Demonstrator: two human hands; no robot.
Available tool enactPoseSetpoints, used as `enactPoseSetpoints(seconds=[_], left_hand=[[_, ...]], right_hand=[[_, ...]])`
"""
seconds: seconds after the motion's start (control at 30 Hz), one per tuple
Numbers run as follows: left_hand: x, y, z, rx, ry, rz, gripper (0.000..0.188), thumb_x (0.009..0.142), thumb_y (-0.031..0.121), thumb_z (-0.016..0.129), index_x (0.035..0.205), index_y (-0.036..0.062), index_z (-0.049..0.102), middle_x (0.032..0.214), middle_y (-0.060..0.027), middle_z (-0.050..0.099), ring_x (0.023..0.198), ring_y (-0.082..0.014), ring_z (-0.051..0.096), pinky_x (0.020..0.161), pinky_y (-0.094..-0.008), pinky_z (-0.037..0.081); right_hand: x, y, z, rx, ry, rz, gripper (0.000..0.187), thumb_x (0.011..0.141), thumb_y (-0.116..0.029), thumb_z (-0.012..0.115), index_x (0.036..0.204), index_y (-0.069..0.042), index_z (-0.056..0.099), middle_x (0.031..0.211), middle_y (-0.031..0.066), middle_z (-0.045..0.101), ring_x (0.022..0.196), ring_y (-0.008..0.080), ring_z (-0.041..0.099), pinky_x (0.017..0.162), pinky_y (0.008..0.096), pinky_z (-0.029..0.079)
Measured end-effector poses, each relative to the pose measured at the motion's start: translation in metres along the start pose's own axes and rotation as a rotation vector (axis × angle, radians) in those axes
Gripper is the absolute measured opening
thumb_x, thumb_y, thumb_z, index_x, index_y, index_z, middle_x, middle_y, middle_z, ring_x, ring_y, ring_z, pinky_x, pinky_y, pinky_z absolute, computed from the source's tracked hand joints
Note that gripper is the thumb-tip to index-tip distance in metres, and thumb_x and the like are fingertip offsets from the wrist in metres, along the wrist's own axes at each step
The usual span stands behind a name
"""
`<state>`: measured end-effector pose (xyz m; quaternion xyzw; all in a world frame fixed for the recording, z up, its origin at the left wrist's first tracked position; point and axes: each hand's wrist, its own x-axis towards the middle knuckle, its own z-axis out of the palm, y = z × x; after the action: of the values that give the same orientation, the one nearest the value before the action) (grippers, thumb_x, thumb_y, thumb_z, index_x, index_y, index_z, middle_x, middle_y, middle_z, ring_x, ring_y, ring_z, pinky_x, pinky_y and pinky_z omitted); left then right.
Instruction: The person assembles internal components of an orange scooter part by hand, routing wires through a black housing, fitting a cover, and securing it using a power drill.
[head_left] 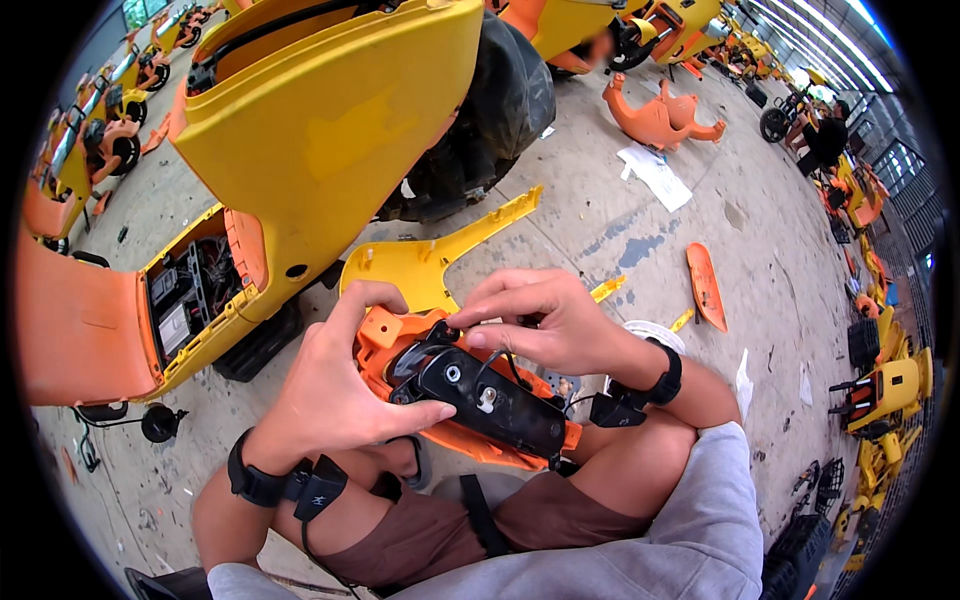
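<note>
An orange plastic shell [380,332] with a long black housing [515,408] fixed in it lies over my lap, tilted down to the right. The housing carries a round metal fitting, a small lock-like piece and a thin black cable. Wrapped round the shell's left end is my left hand [330,385], its thumb pressed on the black housing. My right hand [545,318] is closed in a pinch at the upper end of the housing, by a small black part [447,333]. What sits between those fingertips is too small to make out.
A large yellow scooter body [330,130] stands close ahead on the left, its battery bay [195,290] open. Beyond my hands lies a yellow trim panel [410,268]. Orange panels [706,287] and white paper [655,178] are on the concrete floor. More scooters line both sides.
</note>
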<state>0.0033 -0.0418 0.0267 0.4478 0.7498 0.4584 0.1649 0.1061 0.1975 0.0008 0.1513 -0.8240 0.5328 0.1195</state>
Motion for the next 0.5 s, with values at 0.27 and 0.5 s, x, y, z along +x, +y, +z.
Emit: enactPoseSetpoints(seconds=[0.27,0.5], left_hand=[[-0.003,0.000,0.006,0.088,0.017,0.191,0.083,0.060,0.030,0.097,0.122,0.0020,0.050,0.102,-0.0173,0.071,0.092,-0.0295,0.075,0.080,-0.0353,0.059],[-0.001,-0.002,0.014,0.072,0.024,0.295,0.079,0.063,0.025,0.095,0.125,0.0011,0.052,0.105,-0.0174,0.070,0.091,-0.0334,0.074,0.079,-0.0368,0.060]], right_hand=[[-0.004,-0.015,-0.006,0.016,-0.016,0.210,0.014,0.083,-0.006,0.082,0.096,-0.003,0.078,0.087,0.0057,0.076,0.074,0.0132,0.070,0.063,0.0252,0.051],[-0.007,-0.008,-0.002,0.033,0.048,0.021,0.013,0.081,-0.005,0.084,0.093,-0.002,0.079,0.089,0.0063,0.075,0.074,0.0121,0.068,0.063,0.0250,0.050]])
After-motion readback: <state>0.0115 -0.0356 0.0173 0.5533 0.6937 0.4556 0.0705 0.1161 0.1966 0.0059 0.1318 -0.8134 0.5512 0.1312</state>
